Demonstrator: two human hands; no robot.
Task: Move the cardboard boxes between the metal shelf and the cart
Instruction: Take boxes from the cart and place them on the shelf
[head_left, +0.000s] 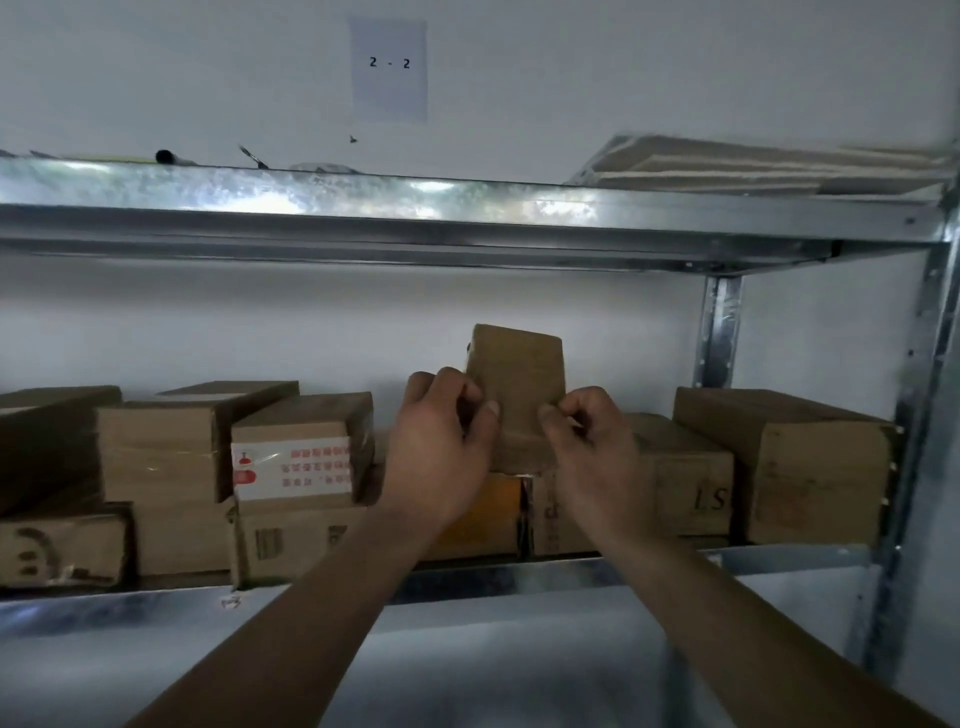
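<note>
Two hands meet on one small cardboard box (519, 374) in the head view. It stands on end, slightly tilted, its lower end meeting the row of cardboard boxes (779, 467) that lines the metal shelf (467, 208). The left hand (441, 447) curls round its left edge, thumb on the near face. The right hand (587, 452) pinches its right edge with bent fingers. A paper sign (389, 67) reading 2 - 2 hangs on the wall above.
</note>
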